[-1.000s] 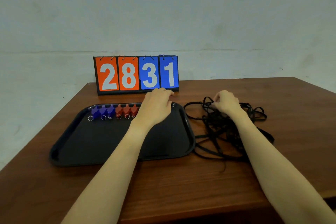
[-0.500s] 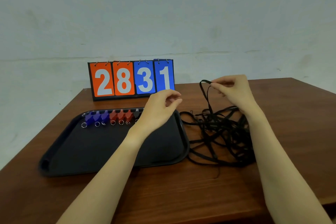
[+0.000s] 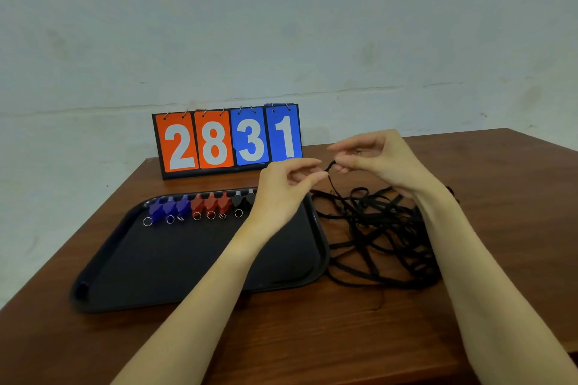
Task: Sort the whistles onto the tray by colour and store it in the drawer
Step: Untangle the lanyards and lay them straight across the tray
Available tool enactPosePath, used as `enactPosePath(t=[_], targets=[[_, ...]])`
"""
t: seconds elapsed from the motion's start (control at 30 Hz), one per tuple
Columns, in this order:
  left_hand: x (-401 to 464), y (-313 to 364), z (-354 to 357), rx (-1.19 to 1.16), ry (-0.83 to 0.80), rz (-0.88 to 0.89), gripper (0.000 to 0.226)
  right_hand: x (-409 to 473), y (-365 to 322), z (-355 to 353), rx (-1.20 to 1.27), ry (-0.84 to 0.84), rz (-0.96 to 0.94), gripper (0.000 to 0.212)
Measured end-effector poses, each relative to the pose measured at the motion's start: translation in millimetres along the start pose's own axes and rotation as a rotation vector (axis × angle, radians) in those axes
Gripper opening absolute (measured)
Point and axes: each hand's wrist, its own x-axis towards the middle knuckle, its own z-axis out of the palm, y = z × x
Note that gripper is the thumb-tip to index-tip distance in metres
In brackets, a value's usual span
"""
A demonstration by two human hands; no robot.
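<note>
A black tray (image 3: 162,272) lies on the table, left of centre. Along its far edge stands a row of whistles: three blue whistles (image 3: 170,208), three red whistles (image 3: 211,204), then black whistles (image 3: 243,199), partly hidden by my left hand. My right hand (image 3: 380,159) pinches one strand of the tangled black lanyards (image 3: 375,237) and holds it above the heap. My left hand (image 3: 286,187) hovers over the tray's far right corner, fingers curled close to that strand's end. Whether the left fingers touch the strand, I cannot tell.
A flip scoreboard (image 3: 228,141) reading 2831 stands at the table's far edge against the wall. The brown wooden table (image 3: 516,197) extends to the right of the lanyard heap. No drawer is visible.
My right hand lifted a lanyard strand from the heap and brought it left toward my left hand. My left hand rose off the tray, uncovering black whistles in the row.
</note>
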Motion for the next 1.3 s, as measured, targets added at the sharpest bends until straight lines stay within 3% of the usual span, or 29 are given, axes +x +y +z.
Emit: enactPosePath(t=[0.3,0.4,0.47,0.63,0.7,0.77,0.87,1.0,1.17,1.3], targets=[[-2,2,2,-0.182,-0.055,-0.152,0.012,3,0,9,-0.008,0.059,-0.009,0.019],[-1,2,-1,-0.234,0.005,-0.205,0.009,6,3,10,-0.003,0.114,0.001,0.016],[2,1,-5,-0.305,0.070,-0.262,0.013,8,8,9,-0.052,0.110,0.051,0.028],[6,2,-16,-0.493,0.138,-0.309,0.016,7,9,25,-0.076,-0.204,0.271,0.066],[6,2,-17,-0.543,0.171,-0.324,0.017,4,7,31,-0.050,-0.341,0.252,0.067],[8,0,-19,-0.614,0.242,-0.370,0.019,1,5,29,-0.001,-0.383,0.219,0.051],[13,-9,-29,-0.789,0.357,-0.469,0.021,2,9,15,0.073,-0.300,0.210,0.033],[18,-27,-48,-0.980,0.515,-0.546,0.007,3,15,-10,0.055,-0.173,0.264,0.035],[20,-38,-70,-1.078,0.732,-0.570,0.004,1,20,-23,0.065,-0.092,0.261,0.030],[23,-47,-87,-0.982,0.894,-0.521,0.002,-2,22,-33,-0.040,0.033,0.260,0.030]])
